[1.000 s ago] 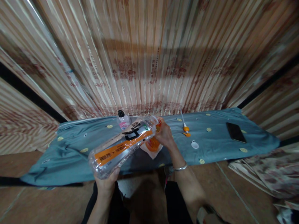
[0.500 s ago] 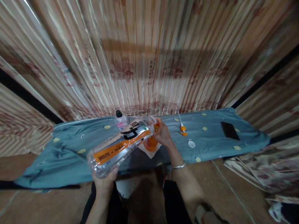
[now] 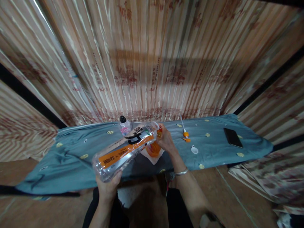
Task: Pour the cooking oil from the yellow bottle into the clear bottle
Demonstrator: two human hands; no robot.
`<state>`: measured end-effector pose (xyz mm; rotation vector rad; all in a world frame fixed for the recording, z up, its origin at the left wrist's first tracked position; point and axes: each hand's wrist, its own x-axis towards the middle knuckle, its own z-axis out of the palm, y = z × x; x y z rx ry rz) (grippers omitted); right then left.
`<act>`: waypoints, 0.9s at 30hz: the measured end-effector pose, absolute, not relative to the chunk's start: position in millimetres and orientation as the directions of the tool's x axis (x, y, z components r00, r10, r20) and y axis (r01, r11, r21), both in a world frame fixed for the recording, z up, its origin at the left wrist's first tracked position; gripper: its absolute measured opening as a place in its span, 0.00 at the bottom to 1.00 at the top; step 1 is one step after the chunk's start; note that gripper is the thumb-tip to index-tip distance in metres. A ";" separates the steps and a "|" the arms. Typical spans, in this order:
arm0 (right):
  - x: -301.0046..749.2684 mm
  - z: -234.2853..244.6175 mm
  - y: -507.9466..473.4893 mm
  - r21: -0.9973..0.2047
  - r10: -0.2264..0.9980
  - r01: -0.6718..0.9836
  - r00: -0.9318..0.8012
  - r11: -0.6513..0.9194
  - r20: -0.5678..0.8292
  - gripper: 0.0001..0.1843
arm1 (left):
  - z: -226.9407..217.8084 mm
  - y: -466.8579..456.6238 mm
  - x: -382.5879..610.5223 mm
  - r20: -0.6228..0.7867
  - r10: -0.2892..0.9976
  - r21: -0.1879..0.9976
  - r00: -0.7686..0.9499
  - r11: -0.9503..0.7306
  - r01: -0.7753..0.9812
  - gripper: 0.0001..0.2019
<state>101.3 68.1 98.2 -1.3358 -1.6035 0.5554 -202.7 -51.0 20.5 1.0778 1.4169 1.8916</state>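
Note:
My left hand (image 3: 109,186) is closed round the bottom end of a large clear plastic bottle (image 3: 124,152) with an orange and silver label. The bottle lies tilted, its mouth end higher and to the right. My right hand (image 3: 165,139) is closed round the upper part of an orange bottle (image 3: 154,149), right by the clear bottle's mouth. The two mouths meet there, partly hidden by my fingers. Under the orange bottle lies a white sheet (image 3: 153,160). Any liquid passing between them cannot be made out.
A blue-green cloth (image 3: 78,167) with yellow motifs covers the narrow table. On it are a small black-capped bottle (image 3: 125,126), an orange and white pump top (image 3: 186,135), a small white oval (image 3: 194,149) and a dark phone-like slab (image 3: 233,137). Patterned curtains (image 3: 152,63) hang behind.
The whole view has shifted slightly. Both hands keep the same hold, and the clear bottle stays tilted against the orange one.

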 end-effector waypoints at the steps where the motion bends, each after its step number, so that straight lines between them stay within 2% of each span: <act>1: 101.3 98.1 68.0 -0.812 0.930 0.502 0.039 0.298 0.366 0.21 | 19.8 -50.8 -202.9 0.255 0.808 0.957 -0.530 -0.288 0.021 0.46; 4: 101.4 98.1 67.6 -0.810 0.931 0.507 0.039 0.295 0.364 0.22 | 26.5 -51.7 -196.6 0.224 0.832 0.964 -0.507 -0.267 -0.013 0.48; 10: 101.2 97.6 68.7 -0.801 0.922 0.516 0.052 0.304 0.384 0.21 | 50.5 -55.7 -173.0 0.292 0.757 0.941 -0.585 -0.337 0.033 0.48; 14: 101.1 96.9 69.3 -0.790 0.928 0.542 0.045 0.288 0.369 0.21 | 45.5 -54.3 -182.9 0.245 0.823 0.961 -0.513 -0.276 0.016 0.49; 18: 100.8 96.4 69.5 -0.792 0.928 0.538 0.049 0.287 0.370 0.20 | 35.0 -51.1 -197.0 0.213 0.833 0.966 -0.511 -0.257 -0.016 0.51; 27: 98.0 97.7 68.2 -0.797 0.921 0.531 0.077 0.287 0.383 0.18 | 58.3 -64.2 -162.0 0.269 0.771 0.950 -0.577 -0.310 0.030 0.43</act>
